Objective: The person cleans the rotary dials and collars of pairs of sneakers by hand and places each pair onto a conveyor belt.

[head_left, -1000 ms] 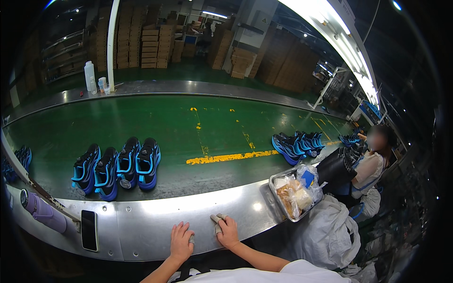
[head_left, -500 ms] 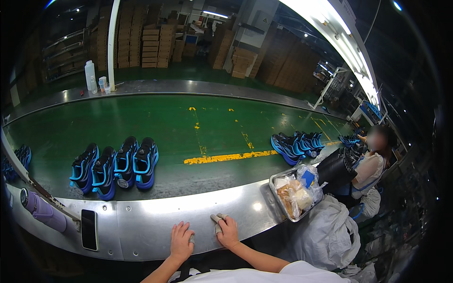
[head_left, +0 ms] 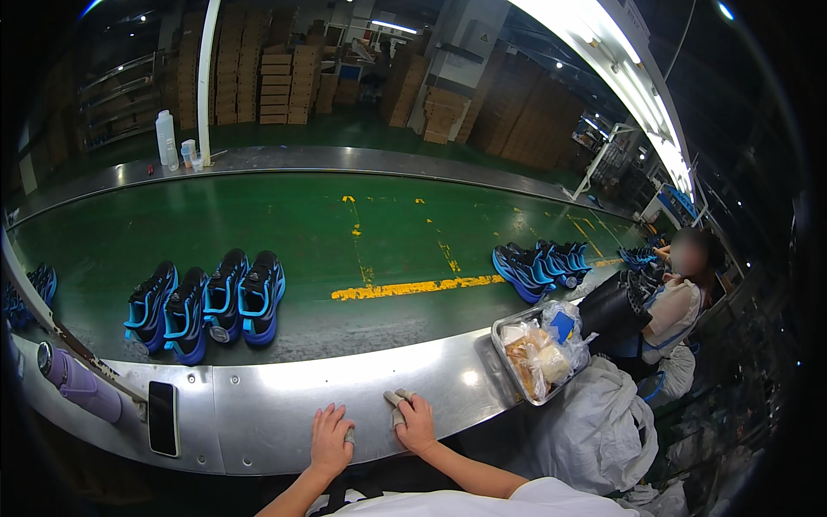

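My left hand (head_left: 329, 440) lies on the metal ledge (head_left: 284, 396) with its fingers stretched out, holding nothing. A greyish cover wraps its thumb. To its right, my right hand (head_left: 416, 426) rests on the same ledge, fingers extended and nothing visible in its grasp. Beige covers sit on some of its fingers. Beyond the ledge, on the green conveyor belt (head_left: 319, 224), stand several black-and-blue sneakers (head_left: 261, 297) in a row to the left. Another cluster of such sneakers (head_left: 521, 271) stands farther right. Neither hand touches a shoe.
A metal tray (head_left: 536, 398) of plastic-bagged small parts sits on the ledge to the right, near a white sack (head_left: 594, 426). At left are a phone (head_left: 163, 420) and a purple bottle (head_left: 86, 390). A co-worker (head_left: 676, 310) sits at far right. Cartons (head_left: 276, 82) are stacked behind.
The sneakers and the belt's yellow markings have shifted slightly to the left. Both my hands stay in the same place on the ledge.
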Demonstrator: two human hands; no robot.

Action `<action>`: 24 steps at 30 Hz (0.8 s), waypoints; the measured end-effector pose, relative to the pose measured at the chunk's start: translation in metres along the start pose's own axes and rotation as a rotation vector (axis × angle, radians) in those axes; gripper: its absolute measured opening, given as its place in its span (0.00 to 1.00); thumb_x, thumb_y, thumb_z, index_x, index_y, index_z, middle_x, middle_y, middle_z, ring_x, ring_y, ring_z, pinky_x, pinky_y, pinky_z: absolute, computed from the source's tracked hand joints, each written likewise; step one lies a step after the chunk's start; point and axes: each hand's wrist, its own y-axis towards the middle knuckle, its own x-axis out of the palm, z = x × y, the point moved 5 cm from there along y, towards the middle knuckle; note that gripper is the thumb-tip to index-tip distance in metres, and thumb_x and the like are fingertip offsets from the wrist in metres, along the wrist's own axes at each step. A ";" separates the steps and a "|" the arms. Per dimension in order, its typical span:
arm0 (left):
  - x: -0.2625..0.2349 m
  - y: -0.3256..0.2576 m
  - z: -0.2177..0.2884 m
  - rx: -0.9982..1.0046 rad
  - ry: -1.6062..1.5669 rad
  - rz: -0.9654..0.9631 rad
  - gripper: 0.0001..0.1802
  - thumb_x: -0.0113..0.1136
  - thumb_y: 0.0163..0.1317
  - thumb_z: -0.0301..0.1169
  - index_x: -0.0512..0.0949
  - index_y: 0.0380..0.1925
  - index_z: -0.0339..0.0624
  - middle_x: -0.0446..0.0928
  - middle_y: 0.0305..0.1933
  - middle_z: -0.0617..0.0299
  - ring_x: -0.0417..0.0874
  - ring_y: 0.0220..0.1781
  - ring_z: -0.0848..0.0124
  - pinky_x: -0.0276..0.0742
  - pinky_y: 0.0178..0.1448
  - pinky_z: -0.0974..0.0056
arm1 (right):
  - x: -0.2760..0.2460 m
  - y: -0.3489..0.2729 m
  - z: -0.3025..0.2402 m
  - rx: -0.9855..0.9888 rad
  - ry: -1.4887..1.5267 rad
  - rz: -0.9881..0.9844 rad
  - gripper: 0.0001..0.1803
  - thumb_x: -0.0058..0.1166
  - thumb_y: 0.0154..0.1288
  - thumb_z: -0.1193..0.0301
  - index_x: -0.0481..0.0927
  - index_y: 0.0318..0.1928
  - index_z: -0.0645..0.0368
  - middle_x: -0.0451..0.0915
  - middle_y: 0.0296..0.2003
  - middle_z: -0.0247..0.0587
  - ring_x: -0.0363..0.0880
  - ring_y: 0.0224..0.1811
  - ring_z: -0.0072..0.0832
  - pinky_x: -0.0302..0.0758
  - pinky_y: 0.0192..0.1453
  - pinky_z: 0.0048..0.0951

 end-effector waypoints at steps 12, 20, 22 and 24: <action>0.006 0.002 0.004 -0.004 -0.002 -0.013 0.16 0.57 0.47 0.22 0.78 0.40 0.44 0.71 0.62 0.50 0.64 0.70 0.48 0.51 0.77 0.41 | -0.005 0.001 0.006 -0.003 -0.001 -0.002 0.24 0.53 0.58 0.74 0.81 0.57 0.49 0.76 0.51 0.43 0.73 0.53 0.42 0.68 0.58 0.42; 0.011 0.003 0.007 -0.002 0.001 -0.010 0.16 0.57 0.47 0.22 0.78 0.40 0.44 0.71 0.62 0.50 0.64 0.71 0.48 0.51 0.77 0.41 | -0.005 -0.001 0.012 -0.012 0.012 0.005 0.25 0.53 0.58 0.74 0.81 0.58 0.48 0.76 0.51 0.43 0.73 0.53 0.42 0.68 0.58 0.42; 0.011 0.004 0.009 -0.005 0.003 -0.010 0.16 0.57 0.47 0.22 0.78 0.40 0.44 0.71 0.62 0.50 0.65 0.70 0.48 0.51 0.77 0.41 | -0.006 -0.001 0.014 -0.010 0.010 0.005 0.25 0.53 0.58 0.74 0.81 0.57 0.49 0.76 0.51 0.43 0.73 0.53 0.42 0.68 0.58 0.42; 0.011 0.005 0.011 -0.004 0.003 -0.009 0.16 0.57 0.47 0.22 0.78 0.40 0.44 0.72 0.62 0.50 0.65 0.70 0.48 0.51 0.77 0.41 | -0.007 -0.001 0.016 -0.008 0.008 0.004 0.24 0.53 0.57 0.74 0.81 0.57 0.49 0.76 0.51 0.43 0.73 0.53 0.42 0.68 0.58 0.42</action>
